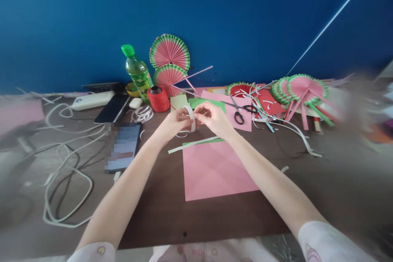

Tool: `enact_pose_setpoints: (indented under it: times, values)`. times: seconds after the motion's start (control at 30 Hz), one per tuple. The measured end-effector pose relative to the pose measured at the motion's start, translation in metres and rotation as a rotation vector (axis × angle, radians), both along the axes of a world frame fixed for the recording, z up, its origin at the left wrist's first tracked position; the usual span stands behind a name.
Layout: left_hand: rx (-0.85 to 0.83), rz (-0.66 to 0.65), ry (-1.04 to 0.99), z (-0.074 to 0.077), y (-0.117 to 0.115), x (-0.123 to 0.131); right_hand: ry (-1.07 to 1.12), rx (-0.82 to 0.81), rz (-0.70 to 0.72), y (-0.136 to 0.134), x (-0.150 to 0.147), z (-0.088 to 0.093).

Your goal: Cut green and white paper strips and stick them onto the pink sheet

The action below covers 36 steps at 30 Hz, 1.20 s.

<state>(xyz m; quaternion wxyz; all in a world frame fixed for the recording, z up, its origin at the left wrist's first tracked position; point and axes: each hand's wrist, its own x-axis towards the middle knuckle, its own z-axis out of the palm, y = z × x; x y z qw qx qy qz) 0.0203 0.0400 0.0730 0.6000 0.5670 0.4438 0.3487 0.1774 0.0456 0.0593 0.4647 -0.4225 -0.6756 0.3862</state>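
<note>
A roll of white tape (190, 119) is held upright above the table, gripped by my left hand (176, 122) with the fingers closed around its left side. My right hand (213, 118) pinches at the roll's right edge; the bit of tape between those fingertips is too small to make out. Below both hands lies a pink paper sheet (215, 172) with a green strip along its far edge. Across that edge rests a thin pale strip (196, 143), partly hidden by my right forearm. Black-handled scissors (239, 110) lie on pink paper just beyond my right hand.
A red thread spool (159, 99) and a green-capped bottle (138, 71) stand behind left. Pink-and-green folded paper fans (170, 51) lean on the blue wall; more fans (307, 90) lie right. Phones (124, 147) and looped white cables (66, 180) cover the left side.
</note>
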Motion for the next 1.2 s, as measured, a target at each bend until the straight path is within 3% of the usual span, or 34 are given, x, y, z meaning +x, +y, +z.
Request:
enact_pose_setpoints:
  times: [0.33,0.77,1.2]
  values:
    - [0.138,0.045,0.095,-0.0021,-0.0024,0.0036,-0.029,0.008,-0.039,-0.0019,-0.0022,0.0018]
    - [0.349,0.195,0.265,-0.0056,-0.0053,0.0052,-0.037,0.162,-0.078,-0.0065,-0.0066,-0.0016]
    - [0.333,0.213,0.226,-0.009,-0.0046,0.0067,-0.141,0.339,-0.067,-0.0078,-0.0064,-0.0043]
